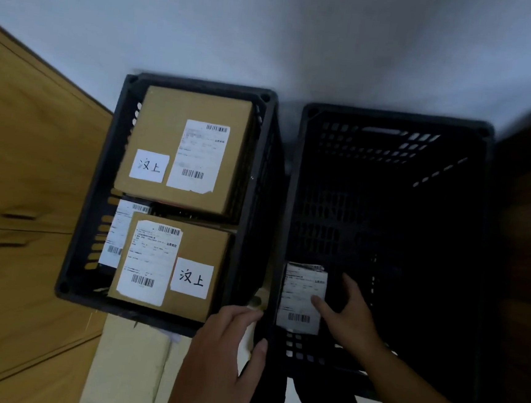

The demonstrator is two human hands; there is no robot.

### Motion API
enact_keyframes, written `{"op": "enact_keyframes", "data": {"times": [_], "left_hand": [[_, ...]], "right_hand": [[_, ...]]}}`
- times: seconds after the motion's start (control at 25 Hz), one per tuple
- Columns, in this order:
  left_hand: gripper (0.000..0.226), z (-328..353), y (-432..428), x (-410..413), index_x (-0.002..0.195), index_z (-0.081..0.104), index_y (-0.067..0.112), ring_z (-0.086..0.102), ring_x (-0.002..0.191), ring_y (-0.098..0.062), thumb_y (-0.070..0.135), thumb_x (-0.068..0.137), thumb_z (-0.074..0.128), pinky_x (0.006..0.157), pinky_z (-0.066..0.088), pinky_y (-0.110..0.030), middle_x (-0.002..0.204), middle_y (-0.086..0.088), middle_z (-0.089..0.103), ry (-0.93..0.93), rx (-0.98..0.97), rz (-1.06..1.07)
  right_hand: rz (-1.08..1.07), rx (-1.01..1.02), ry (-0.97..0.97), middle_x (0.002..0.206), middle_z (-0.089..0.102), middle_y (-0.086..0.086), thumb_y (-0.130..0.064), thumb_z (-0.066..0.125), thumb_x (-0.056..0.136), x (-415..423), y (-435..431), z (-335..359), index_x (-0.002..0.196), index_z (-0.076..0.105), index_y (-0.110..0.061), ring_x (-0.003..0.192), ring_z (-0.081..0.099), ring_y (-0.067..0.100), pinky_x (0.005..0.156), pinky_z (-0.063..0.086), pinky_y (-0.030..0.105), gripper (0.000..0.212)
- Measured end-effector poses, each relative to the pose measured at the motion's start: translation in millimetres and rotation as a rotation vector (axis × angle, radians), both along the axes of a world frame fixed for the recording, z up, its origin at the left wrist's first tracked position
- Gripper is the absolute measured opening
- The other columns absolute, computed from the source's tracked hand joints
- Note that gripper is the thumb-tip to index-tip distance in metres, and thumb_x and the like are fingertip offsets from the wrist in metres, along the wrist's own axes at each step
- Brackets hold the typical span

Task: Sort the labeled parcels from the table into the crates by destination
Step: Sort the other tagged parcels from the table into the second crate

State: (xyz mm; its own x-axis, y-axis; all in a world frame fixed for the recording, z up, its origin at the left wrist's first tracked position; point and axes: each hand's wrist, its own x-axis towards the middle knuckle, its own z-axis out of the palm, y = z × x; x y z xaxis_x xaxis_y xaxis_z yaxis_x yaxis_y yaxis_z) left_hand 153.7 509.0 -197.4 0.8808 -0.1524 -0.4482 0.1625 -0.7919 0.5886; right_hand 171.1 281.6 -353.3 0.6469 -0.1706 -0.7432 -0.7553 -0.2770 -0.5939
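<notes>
Inside the right crate (393, 116), right hand (354, 318) rests spread fingers (351, 286) on a parcel (301, 296); left hand (225, 349) grips its rim.

Head view: a single wide-angle camera worn on the person's head is looking steeply down and slightly forward. It is sitting close above the left crate (90, 205) and the right crate (393, 115), which are filling the middle of the frame. The left hand (225, 352) and right hand (352, 318) are showing at the bottom edge.
</notes>
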Motion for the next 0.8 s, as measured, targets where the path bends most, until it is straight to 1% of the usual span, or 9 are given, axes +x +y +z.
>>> {"op": "enact_keyframes", "data": {"times": [0.12,0.2,0.28,0.36,0.48,0.6,0.64,0.72,0.8], "left_hand": [[0.036,46,-10,12,0.133,0.052,0.039,0.042,0.123,0.006,0.042,0.097,0.056,0.100,0.034,-0.013,0.127,0.030,0.042,-0.054,-0.008,-0.074],[0.036,76,-21,23,0.133,0.051,0.038,0.040,0.119,0.006,0.044,0.098,0.054,0.100,0.035,-0.015,0.125,0.029,0.041,-0.129,-0.025,-0.123],[0.037,102,-36,33,0.134,0.049,0.039,0.038,0.117,0.007,0.048,0.098,0.051,0.100,0.036,-0.018,0.124,0.028,0.039,-0.199,-0.033,-0.192],[0.039,129,-51,38,0.135,0.047,0.040,0.035,0.117,0.009,0.050,0.097,0.049,0.099,0.032,-0.017,0.124,0.029,0.036,-0.255,-0.048,-0.266],[0.046,168,-78,35,0.136,0.048,0.039,0.036,0.118,0.009,0.057,0.093,0.044,0.102,0.032,-0.016,0.124,0.031,0.037,-0.348,-0.100,-0.416],[0.048,198,-114,26,0.136,0.046,0.042,0.037,0.120,0.009,0.060,0.092,0.043,0.104,0.034,-0.018,0.126,0.033,0.036,-0.420,-0.164,-0.554],[0.047,205,-128,22,0.137,0.046,0.042,0.037,0.121,0.008,0.059,0.093,0.045,0.106,0.036,-0.020,0.126,0.033,0.036,-0.439,-0.186,-0.598],[0.047,219,-161,12,0.137,0.047,0.042,0.039,0.123,0.007,0.058,0.093,0.045,0.108,0.039,-0.024,0.127,0.032,0.038,-0.458,-0.234,-0.691],[0.049,232,-200,-6,0.138,0.043,0.044,0.037,0.124,0.008,0.061,0.092,0.042,0.109,0.036,-0.023,0.129,0.034,0.037,-0.470,-0.265,-0.788]], "right_hand": [[0.074,-0.132,-0.156,0.154,0.042,-0.008,-0.043,0.078,0.085,1,-17,87,0.157,0.028,-0.027,0.127,0.037,-0.002,0.111,0.034,0.024,0.089],[0.135,-0.233,-0.286,0.152,0.043,-0.009,-0.043,0.076,0.086,-2,-28,150,0.156,0.032,-0.027,0.134,0.039,0.002,0.117,0.036,0.031,0.084],[0.193,-0.362,-0.422,0.150,0.046,-0.008,-0.038,0.075,0.088,-8,-37,211,0.153,0.037,-0.024,0.137,0.041,0.006,0.118,0.038,0.035,0.077],[0.205,-0.464,-0.518,0.149,0.047,-0.010,-0.036,0.074,0.088,-23,-42,268,0.152,0.040,-0.023,0.139,0.040,0.006,0.118,0.038,0.034,0.073],[0.094,-0.546,-0.605,0.147,0.047,-0.019,-0.038,0.073,0.089,-64,-53,341,0.150,0.044,-0.028,0.139,0.038,-0.002,0.117,0.036,0.028,0.068],[-0.105,-0.573,-0.663,0.138,0.046,-0.033,-0.040,0.073,0.088,-110,-75,390,0.141,0.047,-0.040,0.134,0.041,-0.009,0.111,0.034,0.016,0.059],[-0.165,-0.599,-0.671,0.137,0.046,-0.035,-0.039,0.073,0.087,-125,-83,401,0.140,0.047,-0.041,0.133,0.041,-0.010,0.110,0.033,0.013,0.059],[-0.274,-0.654,-0.661,0.139,0.047,-0.030,-0.037,0.075,0.087,-157,-102,416,0.140,0.049,-0.036,0.134,0.041,-0.009,0.112,0.033,0.014,0.059],[-0.364,-0.717,-0.636,0.141,0.045,-0.031,-0.039,0.073,0.089,-194,-120,427,0.140,0.050,-0.036,0.136,0.038,-0.011,0.112,0.028,0.008,0.056]]}}
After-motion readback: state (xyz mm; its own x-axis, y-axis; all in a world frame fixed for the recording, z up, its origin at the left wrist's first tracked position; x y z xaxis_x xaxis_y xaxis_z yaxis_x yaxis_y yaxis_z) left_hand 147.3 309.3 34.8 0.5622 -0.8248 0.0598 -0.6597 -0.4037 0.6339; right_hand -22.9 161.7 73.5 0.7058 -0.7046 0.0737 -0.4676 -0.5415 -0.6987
